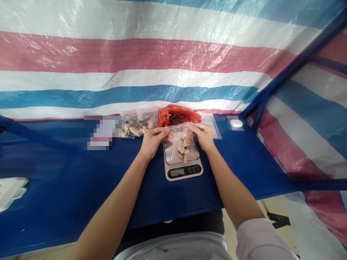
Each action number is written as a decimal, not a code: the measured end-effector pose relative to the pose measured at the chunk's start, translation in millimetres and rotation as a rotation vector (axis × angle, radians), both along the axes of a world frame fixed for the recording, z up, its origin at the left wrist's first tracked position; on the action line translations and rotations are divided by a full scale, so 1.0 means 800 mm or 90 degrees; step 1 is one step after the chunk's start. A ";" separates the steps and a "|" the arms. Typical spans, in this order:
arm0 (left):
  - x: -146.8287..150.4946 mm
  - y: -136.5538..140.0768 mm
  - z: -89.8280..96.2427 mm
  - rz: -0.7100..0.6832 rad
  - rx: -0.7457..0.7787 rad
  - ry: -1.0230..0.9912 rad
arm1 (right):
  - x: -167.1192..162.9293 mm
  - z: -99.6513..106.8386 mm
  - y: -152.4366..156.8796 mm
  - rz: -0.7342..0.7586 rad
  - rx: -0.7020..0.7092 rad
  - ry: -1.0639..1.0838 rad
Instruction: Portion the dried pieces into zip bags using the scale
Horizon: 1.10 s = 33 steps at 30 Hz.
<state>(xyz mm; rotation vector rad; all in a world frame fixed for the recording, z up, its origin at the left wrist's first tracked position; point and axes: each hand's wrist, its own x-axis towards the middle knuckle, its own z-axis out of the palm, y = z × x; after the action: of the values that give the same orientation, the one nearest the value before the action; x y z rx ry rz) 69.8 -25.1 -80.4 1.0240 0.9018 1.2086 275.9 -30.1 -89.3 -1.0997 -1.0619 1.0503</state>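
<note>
A clear zip bag (173, 150) with several dried mushroom slices (184, 146) in it hangs between my two hands, over the kitchen scale (184, 171). My left hand (155, 141) pinches the bag's top left corner. At the top right corner, my right hand (202, 135) has its fingers closed on the same bag. Whether the bag's lower part rests on the scale I cannot tell. Just behind it lies an open red plastic bag (179, 113) holding more dried slices. The scale's display shows no digits I can read.
Filled clear bags of mushrooms (132, 128) lie left of the red bag. Flat clear bags (215, 126) lie at its right. Farther right is a white round object (236, 123) on a small bag. A white case (12, 191) sits at the blue table's (81, 187) left.
</note>
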 end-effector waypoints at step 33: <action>0.025 -0.002 0.007 0.110 -0.025 -0.089 | -0.014 0.010 -0.005 -0.052 0.004 0.024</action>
<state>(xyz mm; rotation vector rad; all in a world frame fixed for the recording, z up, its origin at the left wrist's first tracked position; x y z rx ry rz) 90.2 -26.8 -74.8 0.8321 0.9147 1.3843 264.8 -34.4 -81.6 -1.1045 -0.9824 0.9984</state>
